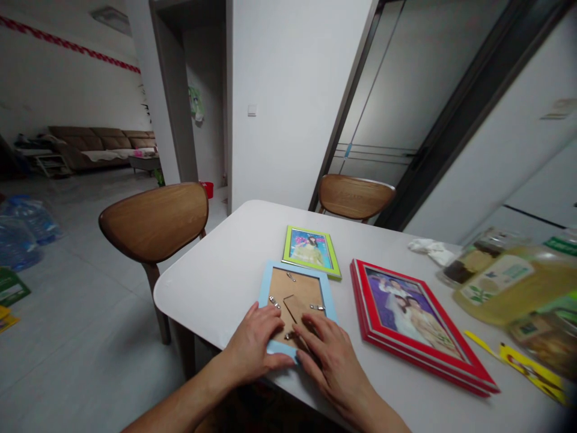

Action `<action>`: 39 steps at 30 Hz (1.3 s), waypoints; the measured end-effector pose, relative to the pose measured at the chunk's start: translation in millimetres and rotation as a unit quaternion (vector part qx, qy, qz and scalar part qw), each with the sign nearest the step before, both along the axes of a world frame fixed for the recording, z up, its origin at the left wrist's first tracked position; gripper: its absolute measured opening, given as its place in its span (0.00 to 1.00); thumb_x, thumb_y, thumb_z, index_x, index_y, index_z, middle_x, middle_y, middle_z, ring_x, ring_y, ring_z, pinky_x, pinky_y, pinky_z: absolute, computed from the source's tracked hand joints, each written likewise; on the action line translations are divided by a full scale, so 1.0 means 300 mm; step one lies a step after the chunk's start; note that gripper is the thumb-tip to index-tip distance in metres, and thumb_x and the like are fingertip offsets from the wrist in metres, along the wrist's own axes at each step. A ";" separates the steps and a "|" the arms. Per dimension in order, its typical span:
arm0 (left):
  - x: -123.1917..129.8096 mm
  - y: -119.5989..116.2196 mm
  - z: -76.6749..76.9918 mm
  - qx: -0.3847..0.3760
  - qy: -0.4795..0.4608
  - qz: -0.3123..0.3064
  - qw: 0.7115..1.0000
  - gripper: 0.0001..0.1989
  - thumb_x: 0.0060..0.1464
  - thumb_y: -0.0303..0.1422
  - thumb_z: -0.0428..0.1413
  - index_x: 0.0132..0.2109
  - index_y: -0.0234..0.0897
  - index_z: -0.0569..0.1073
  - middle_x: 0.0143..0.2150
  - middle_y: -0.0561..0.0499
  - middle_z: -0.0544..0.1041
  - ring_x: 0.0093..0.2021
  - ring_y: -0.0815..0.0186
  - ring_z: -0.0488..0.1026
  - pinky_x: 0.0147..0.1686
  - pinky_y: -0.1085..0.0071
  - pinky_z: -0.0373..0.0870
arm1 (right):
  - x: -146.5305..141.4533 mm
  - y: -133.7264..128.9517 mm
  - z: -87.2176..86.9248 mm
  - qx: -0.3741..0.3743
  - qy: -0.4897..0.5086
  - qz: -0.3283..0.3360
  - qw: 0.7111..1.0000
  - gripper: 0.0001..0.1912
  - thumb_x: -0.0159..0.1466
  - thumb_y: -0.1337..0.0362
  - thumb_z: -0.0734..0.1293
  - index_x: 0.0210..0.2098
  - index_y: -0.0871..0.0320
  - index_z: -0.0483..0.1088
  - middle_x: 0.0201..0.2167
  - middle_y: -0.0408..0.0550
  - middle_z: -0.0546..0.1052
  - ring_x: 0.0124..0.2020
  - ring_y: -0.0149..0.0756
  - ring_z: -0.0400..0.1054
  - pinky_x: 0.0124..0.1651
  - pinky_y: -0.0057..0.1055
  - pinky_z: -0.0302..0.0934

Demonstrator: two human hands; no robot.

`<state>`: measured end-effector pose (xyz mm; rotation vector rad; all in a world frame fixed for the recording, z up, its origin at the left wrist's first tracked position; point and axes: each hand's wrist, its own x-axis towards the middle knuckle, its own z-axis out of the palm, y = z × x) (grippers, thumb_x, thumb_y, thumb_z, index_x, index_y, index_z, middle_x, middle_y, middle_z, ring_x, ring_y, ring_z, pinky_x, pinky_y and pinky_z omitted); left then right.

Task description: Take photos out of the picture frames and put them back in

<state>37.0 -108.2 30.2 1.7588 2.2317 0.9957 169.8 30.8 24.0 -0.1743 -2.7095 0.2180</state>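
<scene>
A light blue picture frame (pixel 331 300) lies face down at the table's near edge, its brown backing board (pixel 306 285) showing, with several metal turn clips around it and a stand cut-out in the middle. My left hand (pixel 256 343) grips the frame's lower left corner, fingers over the left side and thumb along the bottom edge. Over the lower right part, my right hand (pixel 331 361) spreads its fingers, the fingertips at the board near the bottom clip (pixel 288 335). Whether they press that clip I cannot tell. Just beyond lies a green picture frame (pixel 311 249), face up.
Red picture frames (pixel 419 325) lie stacked at right. Past them are a yellow-liquid bottle (pixel 505 282), jars (pixel 478 252), crumpled white tissue (pixel 430 249) and a yellow packet (pixel 534 370). Wooden chairs (pixel 155 219) stand at the white table's (pixel 216 270) left and far sides.
</scene>
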 end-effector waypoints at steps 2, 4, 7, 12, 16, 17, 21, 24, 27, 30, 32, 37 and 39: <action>-0.002 -0.005 -0.006 -0.013 -0.001 -0.006 1.000 0.22 0.35 0.40 0.62 0.38 0.36 0.67 0.51 0.43 0.66 0.54 0.57 0.58 0.55 0.56 0.44 | -0.006 -0.013 0.012 0.003 -0.029 0.019 0.999 0.19 0.56 0.57 0.59 0.47 0.49 0.63 0.49 0.51 0.63 0.49 0.44 0.55 0.46 0.43 0.53; -0.005 -0.006 -0.011 -0.020 -0.007 -0.003 1.000 0.20 0.34 0.39 0.62 0.35 0.37 0.67 0.51 0.43 0.66 0.54 0.58 0.58 0.55 0.56 0.44 | -0.008 -0.021 0.023 -0.003 -0.053 0.033 0.998 0.18 0.56 0.56 0.58 0.46 0.47 0.64 0.50 0.50 0.63 0.49 0.44 0.54 0.46 0.44 0.52; -0.008 -0.004 -0.014 -0.022 -0.012 -0.006 1.000 0.18 0.33 0.39 0.63 0.32 0.37 0.67 0.51 0.43 0.66 0.54 0.58 0.58 0.55 0.56 0.43 | -0.002 -0.029 0.041 -0.019 -0.067 0.053 0.996 0.15 0.56 0.57 0.59 0.43 0.47 0.66 0.48 0.49 0.64 0.48 0.43 0.55 0.46 0.43 0.53; -0.012 -0.004 -0.009 -0.027 -0.018 -0.012 0.999 0.17 0.33 0.37 0.63 0.31 0.37 0.67 0.51 0.43 0.66 0.55 0.58 0.57 0.55 0.56 0.42 | 0.007 -0.009 0.043 -0.032 -0.043 0.063 0.997 0.16 0.56 0.59 0.59 0.44 0.48 0.66 0.47 0.49 0.65 0.47 0.40 0.57 0.46 0.40 0.54; -0.014 -0.005 -0.004 -0.034 -0.017 -0.014 0.999 0.18 0.32 0.37 0.63 0.32 0.37 0.67 0.51 0.43 0.66 0.55 0.59 0.56 0.55 0.57 0.42 | -0.021 0.061 0.026 -0.029 -0.012 -0.046 0.998 0.17 0.58 0.62 0.55 0.46 0.57 0.65 0.45 0.54 0.66 0.46 0.40 0.58 0.45 0.38 0.56; -0.014 -0.006 -0.002 -0.035 -0.016 -0.014 0.999 0.18 0.32 0.36 0.63 0.31 0.37 0.66 0.51 0.43 0.66 0.55 0.59 0.57 0.55 0.57 0.42 | -0.031 0.079 0.024 -0.020 -0.017 -0.086 0.996 0.17 0.58 0.63 0.55 0.44 0.58 0.66 0.45 0.55 0.66 0.46 0.42 0.58 0.44 0.39 0.56; -0.010 -0.006 0.009 -0.040 -0.016 -0.010 0.999 0.18 0.32 0.36 0.64 0.31 0.37 0.66 0.51 0.43 0.67 0.54 0.59 0.58 0.55 0.57 0.42 | -0.065 0.121 0.028 -0.001 -0.062 -0.163 0.985 0.16 0.58 0.64 0.54 0.40 0.60 0.68 0.42 0.56 0.67 0.42 0.43 0.59 0.43 0.38 0.55; -0.009 -0.006 0.013 -0.037 -0.016 -0.006 0.999 0.18 0.32 0.37 0.63 0.31 0.37 0.66 0.51 0.44 0.67 0.54 0.59 0.58 0.55 0.58 0.42 | -0.075 0.125 0.028 -0.015 -0.060 -0.157 0.986 0.16 0.58 0.65 0.54 0.40 0.61 0.69 0.41 0.55 0.67 0.42 0.41 0.59 0.45 0.35 0.55; -0.009 -0.007 0.012 -0.034 -0.019 -0.006 0.999 0.18 0.32 0.37 0.63 0.31 0.37 0.66 0.51 0.44 0.67 0.54 0.60 0.58 0.56 0.59 0.42 | -0.075 0.123 0.020 -0.033 -0.047 -0.154 0.986 0.16 0.57 0.67 0.54 0.39 0.63 0.69 0.42 0.55 0.67 0.43 0.40 0.57 0.47 0.34 0.54; -0.009 -0.007 0.008 -0.031 -0.023 -0.005 0.999 0.19 0.32 0.37 0.63 0.32 0.37 0.66 0.50 0.44 0.67 0.54 0.60 0.58 0.56 0.60 0.42 | -0.071 0.125 0.010 -0.040 -0.032 -0.150 0.987 0.16 0.57 0.67 0.54 0.38 0.64 0.69 0.42 0.55 0.67 0.43 0.41 0.57 0.47 0.35 0.53; -0.008 -0.009 0.006 -0.029 -0.023 -0.006 0.999 0.18 0.32 0.37 0.63 0.32 0.37 0.66 0.50 0.44 0.67 0.54 0.60 0.58 0.55 0.59 0.43 | -0.067 0.127 0.003 -0.038 -0.024 -0.143 0.989 0.16 0.57 0.67 0.54 0.38 0.64 0.69 0.41 0.55 0.67 0.43 0.41 0.57 0.47 0.36 0.54; -0.004 -0.015 0.007 -0.022 -0.029 -0.012 0.999 0.18 0.32 0.37 0.63 0.31 0.38 0.66 0.48 0.46 0.68 0.52 0.60 0.61 0.54 0.58 0.45 | -0.054 0.135 -0.018 -0.039 -0.001 -0.140 0.989 0.16 0.56 0.68 0.54 0.38 0.64 0.70 0.41 0.56 0.67 0.42 0.42 0.58 0.47 0.39 0.54; -0.004 -0.016 0.009 -0.020 -0.033 -0.010 0.999 0.18 0.32 0.36 0.63 0.31 0.37 0.65 0.48 0.46 0.68 0.51 0.60 0.62 0.54 0.59 0.45 | -0.050 0.136 -0.018 -0.034 0.004 -0.141 0.989 0.16 0.56 0.68 0.55 0.37 0.63 0.70 0.41 0.56 0.68 0.42 0.42 0.58 0.46 0.39 0.54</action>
